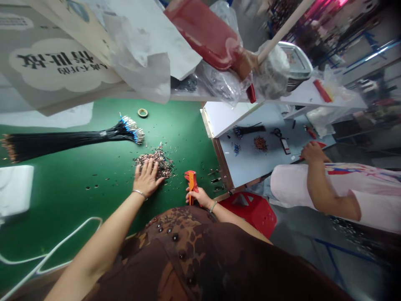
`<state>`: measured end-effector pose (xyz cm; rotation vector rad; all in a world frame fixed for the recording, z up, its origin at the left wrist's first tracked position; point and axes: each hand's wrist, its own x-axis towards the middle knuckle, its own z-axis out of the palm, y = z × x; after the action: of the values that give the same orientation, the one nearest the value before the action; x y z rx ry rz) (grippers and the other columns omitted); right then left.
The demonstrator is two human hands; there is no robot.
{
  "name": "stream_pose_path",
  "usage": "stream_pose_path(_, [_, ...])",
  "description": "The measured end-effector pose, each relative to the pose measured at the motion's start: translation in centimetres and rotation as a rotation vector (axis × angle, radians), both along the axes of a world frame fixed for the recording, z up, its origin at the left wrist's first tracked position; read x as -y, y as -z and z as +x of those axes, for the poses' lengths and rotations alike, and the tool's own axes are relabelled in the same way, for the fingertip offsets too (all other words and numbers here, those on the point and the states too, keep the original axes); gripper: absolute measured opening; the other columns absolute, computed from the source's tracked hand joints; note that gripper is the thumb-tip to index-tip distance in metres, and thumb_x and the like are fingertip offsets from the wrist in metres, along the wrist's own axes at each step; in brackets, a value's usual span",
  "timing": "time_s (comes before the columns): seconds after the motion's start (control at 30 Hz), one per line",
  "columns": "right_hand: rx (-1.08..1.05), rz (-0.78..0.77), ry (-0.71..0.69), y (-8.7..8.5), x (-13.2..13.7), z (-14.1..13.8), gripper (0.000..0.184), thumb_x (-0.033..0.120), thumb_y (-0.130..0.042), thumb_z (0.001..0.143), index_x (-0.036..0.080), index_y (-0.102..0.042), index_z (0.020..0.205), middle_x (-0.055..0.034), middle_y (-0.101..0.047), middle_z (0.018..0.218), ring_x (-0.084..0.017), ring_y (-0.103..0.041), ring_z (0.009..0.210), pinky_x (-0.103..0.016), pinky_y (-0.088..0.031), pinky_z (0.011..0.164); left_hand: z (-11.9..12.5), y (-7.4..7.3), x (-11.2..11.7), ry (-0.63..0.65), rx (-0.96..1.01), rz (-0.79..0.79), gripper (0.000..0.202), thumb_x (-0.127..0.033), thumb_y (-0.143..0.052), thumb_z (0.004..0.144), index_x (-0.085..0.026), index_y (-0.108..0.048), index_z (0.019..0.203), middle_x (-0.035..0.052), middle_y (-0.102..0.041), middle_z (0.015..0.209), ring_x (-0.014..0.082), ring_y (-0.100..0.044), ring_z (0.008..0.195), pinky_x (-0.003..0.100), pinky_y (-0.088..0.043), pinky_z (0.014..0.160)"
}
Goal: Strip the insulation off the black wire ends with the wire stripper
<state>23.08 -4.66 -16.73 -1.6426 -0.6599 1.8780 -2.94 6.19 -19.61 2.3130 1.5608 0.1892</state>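
Green table (106, 171) seen from above. A bare strip of it separates the left hand (145, 179), spread flat against a pile of small clippings (163, 161), from the right hand (201, 197) gripping an orange tool (191, 179). Past the tool's head, open surface with a few scattered bits reaches back between a tape roll (143, 116) and a white panel (228, 119) on the right. A black wire bundle (69, 141) bars the left; its silver-tipped end nears the pile. A loaded shelf (188, 97) overhangs the back, limiting height there.
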Motion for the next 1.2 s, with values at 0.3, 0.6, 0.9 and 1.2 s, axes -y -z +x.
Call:
stream_pose_path(0.3, [0.199, 0.152, -0.29, -1.2, -0.7, -0.1, 0.032, 0.028, -0.064, 0.073, 0.017, -0.056, 0.102, 0.0006, -0.061, 0.073, -0.016, -0.06, 0.065, -0.033, -0.048, 0.071, 0.4, -0.6, 4.7, -0.208, 0.066, 0.046, 0.058, -0.044, -0.038, 0.093, -0.02, -0.04, 0.146, 0.0105, -0.022, 0.16, 0.0283, -0.014, 0.148, 0.051, -0.006, 0.117])
stream_pose_path(0.6, [0.828, 0.987, -1.114, -3.4, -4.3, -2.7, 0.055, 0.035, -0.067, 0.075, 0.019, -0.054, 0.126, -0.0099, -0.058, 0.106, -0.024, -0.049, 0.099, -0.037, -0.034, 0.09, -9.9, -1.6, 10.9, -0.833, 0.189, 0.128, 0.033, -0.033, -0.045, 0.087, -0.013, -0.069, 0.097, 0.0161, -0.068, 0.101, 0.0317, -0.06, 0.101, 0.05, -0.044, 0.091])
stream_pose_path(0.9, [0.965, 1.094, -1.163, -1.4, -3.2, -4.9, 0.042, 0.032, -0.065, 0.079, 0.017, -0.06, 0.118, -0.0117, -0.058, 0.111, -0.026, -0.048, 0.109, -0.039, -0.035, 0.097, -11.2, -4.8, 6.2, -0.822, 0.433, 0.267, 0.046, -0.027, -0.047, 0.088, -0.017, -0.051, 0.132, 0.0117, -0.061, 0.114, 0.019, -0.061, 0.099, 0.032, -0.051, 0.084])
stream_pose_path(1.2, [1.166, 0.946, -0.931, -0.7, 0.3, -6.8, 0.053, 0.027, -0.062, 0.074, 0.017, -0.059, 0.126, -0.0128, -0.056, 0.127, -0.029, -0.045, 0.121, -0.044, -0.027, 0.11, -24.2, -23.6, -7.4, -0.669, 0.595, 1.133, 0.067, -0.035, -0.063, 0.085, -0.005, -0.035, 0.138, 0.0177, -0.046, 0.132, 0.0234, -0.047, 0.123, 0.043, -0.044, 0.098])
